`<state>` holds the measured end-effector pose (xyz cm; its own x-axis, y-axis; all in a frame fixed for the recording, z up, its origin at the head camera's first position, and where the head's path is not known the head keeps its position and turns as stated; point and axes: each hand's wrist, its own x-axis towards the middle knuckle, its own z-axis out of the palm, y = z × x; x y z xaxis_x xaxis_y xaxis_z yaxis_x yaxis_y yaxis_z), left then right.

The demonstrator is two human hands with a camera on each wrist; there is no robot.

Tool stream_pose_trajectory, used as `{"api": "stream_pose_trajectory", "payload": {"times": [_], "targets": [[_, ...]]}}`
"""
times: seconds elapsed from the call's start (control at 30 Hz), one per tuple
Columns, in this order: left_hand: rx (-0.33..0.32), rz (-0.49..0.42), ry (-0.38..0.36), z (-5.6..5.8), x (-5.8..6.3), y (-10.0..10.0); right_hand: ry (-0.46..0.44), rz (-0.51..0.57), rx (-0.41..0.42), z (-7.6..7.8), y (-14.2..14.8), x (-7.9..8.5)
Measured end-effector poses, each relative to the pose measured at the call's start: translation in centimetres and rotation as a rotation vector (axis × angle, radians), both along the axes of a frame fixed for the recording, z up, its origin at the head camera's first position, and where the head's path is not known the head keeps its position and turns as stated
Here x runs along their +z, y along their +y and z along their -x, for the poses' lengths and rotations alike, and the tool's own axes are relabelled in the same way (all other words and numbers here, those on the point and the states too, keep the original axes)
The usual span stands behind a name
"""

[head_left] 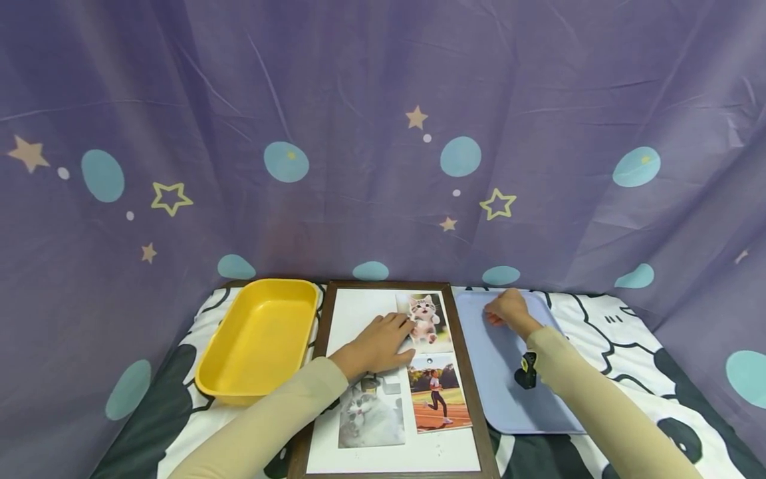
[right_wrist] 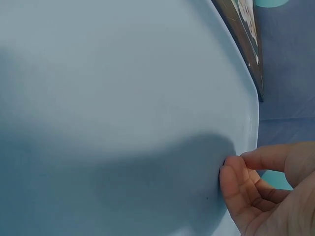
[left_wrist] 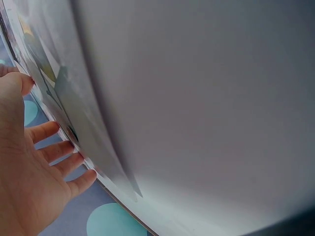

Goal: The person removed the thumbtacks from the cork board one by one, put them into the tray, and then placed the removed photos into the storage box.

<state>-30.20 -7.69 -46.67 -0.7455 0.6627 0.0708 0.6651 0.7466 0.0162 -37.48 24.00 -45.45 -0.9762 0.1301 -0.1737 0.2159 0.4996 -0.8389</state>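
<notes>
My left hand (head_left: 380, 342) rests with spread fingers over the white board (head_left: 359, 303). Its fingertips lie on the left edge of a photo of a kitten (head_left: 423, 316), and its thumb is by the top of a photo of a runner (head_left: 437, 392). Below the palm is a grey cat photo (head_left: 371, 422). Over the far part of the blue tray (head_left: 479, 346), my right hand (head_left: 507, 309) has curled fingers and thumb drawn together close to the tray surface. A tiny dark thing (right_wrist: 224, 161) shows at those fingertips; its kind is mostly hidden.
A brown wooden frame (head_left: 461, 339) borders the board. Left of it stands a deep yellow basin (head_left: 263, 339). A small round pin or magnet (head_left: 429, 360) sits at the runner photo's top. Behind hangs a purple curtain (head_left: 371, 166); a patterned black and white cloth (head_left: 604, 332) lies underneath.
</notes>
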Motion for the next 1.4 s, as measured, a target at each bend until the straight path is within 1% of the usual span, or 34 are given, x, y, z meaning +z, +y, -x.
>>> {"api": "stream_pose_trajectory", "payload": {"times": [0.13,0.2,0.37,0.47,0.57,0.83,0.9,1.0,1.13,1.23,1.3,1.4], "targets": [[0.004,0.003,-0.006,-0.1,0.0,0.0,-0.021,0.005,-0.013,-0.1,0.4,0.3],[0.007,0.006,-0.01,-0.1,0.0,0.0,-0.058,0.026,-0.021,0.0,0.7,0.4],[0.007,0.009,-0.01,-0.1,0.1,0.0,-0.183,0.124,-0.033,0.3,1.2,0.7],[0.004,0.014,-0.004,0.0,0.1,0.1,-0.224,0.153,-0.02,0.3,1.5,0.9],[0.0,0.012,0.004,0.0,0.1,0.1,-0.24,0.157,-0.028,0.3,1.6,1.0],[0.007,0.002,-0.005,-0.1,0.3,0.1,-0.218,0.136,-0.053,0.5,1.3,1.7],[0.009,0.003,-0.01,-0.1,0.3,0.1,-0.229,0.146,-0.035,0.6,1.1,2.0],[0.01,0.006,-0.012,-0.1,0.3,0.1,-0.253,0.198,-0.009,0.7,0.7,2.5],[0.014,0.011,-0.013,0.0,0.4,0.2,-0.287,0.279,0.058,0.8,-0.2,3.4],[0.016,0.008,-0.016,-0.1,0.4,0.2,-0.313,0.32,0.125,0.8,-1.0,4.0],[0.016,0.003,-0.019,-0.1,0.5,0.2,-0.328,0.34,0.169,0.8,-1.6,4.2],[0.015,-0.001,-0.02,-0.2,0.4,0.2,-0.342,0.352,0.212,0.6,-2.7,4.4]]}}
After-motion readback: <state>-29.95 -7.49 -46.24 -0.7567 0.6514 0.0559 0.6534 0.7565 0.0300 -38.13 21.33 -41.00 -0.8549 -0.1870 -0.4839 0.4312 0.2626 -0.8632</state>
